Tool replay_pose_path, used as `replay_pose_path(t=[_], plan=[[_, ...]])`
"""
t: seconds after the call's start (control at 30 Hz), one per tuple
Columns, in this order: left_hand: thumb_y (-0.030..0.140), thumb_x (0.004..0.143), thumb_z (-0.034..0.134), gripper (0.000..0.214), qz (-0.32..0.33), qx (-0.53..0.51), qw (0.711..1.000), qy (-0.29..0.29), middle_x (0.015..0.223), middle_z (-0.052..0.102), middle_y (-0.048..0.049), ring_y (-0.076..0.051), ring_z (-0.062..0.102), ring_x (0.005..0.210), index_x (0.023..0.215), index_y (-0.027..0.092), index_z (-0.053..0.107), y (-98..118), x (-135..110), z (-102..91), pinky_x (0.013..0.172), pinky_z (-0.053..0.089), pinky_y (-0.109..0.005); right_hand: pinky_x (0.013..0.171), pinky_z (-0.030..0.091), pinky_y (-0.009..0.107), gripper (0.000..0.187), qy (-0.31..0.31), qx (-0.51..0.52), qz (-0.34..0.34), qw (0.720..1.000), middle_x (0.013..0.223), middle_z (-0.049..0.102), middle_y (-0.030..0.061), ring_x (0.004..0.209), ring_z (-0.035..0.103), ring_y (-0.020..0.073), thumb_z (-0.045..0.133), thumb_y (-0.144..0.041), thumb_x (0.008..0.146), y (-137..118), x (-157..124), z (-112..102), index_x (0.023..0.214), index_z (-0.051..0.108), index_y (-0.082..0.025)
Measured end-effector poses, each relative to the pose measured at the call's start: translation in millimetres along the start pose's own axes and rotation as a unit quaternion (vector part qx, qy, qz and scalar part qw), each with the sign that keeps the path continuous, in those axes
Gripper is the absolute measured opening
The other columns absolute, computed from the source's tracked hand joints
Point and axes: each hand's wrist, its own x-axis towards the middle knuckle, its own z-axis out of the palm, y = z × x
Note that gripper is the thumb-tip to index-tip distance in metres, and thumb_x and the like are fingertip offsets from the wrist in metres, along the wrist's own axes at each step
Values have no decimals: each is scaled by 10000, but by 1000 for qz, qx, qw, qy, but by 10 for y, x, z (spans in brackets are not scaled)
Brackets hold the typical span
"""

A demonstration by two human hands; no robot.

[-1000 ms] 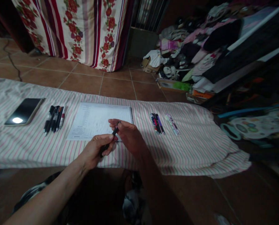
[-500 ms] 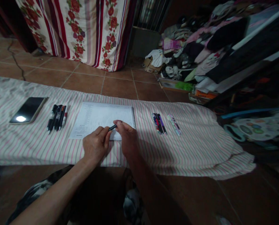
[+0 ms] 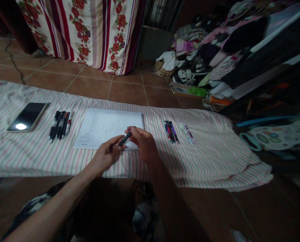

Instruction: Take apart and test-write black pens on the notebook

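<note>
A black pen (image 3: 124,138) slants between my two hands, above the near right part of a spiral notebook (image 3: 107,122). My left hand (image 3: 109,149) has its fingers round the pen's lower end. At the upper end, my right hand (image 3: 142,139) pinches the pen between thumb and fingertips. The notebook lies flat, showing a pale page with faint print along its left side and its coil on the right. Left of it lies a row of dark pens (image 3: 59,126); right of it is a smaller group of pens (image 3: 171,132).
All this rests on a striped cloth (image 3: 215,151). A phone (image 3: 28,116) lies at the left, reflecting a bright light. Two pale pens (image 3: 187,133) lie farther right. Beyond are a floral curtain (image 3: 94,33), a tiled floor (image 3: 127,88) and piled clothes (image 3: 202,53).
My right hand has moved right and slightly up, and the pen is tilted more steeply with more of it showing. My left fingers have loosened and turned under its lower end.
</note>
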Motion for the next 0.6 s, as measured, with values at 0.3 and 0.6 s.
replay_pose_path(t=[0.3,0.6], plan=[[241,674,625,182,39,80,995,44,753,650,-46,-153,560,703,809,162,717,16,14,-52,651,441,-279,701,488,272,274,34,-12,-21,999,816,710,42,813,625,160,635,-409,667,-30,-40,58,814,693,-185],[276,707,573,217,24,89,992,83,590,599,3,-101,479,509,810,126,690,-17,12,-47,528,392,-243,716,525,281,235,11,-26,-53,998,837,699,39,857,631,172,592,-381,722,-64,-136,116,810,678,-180]])
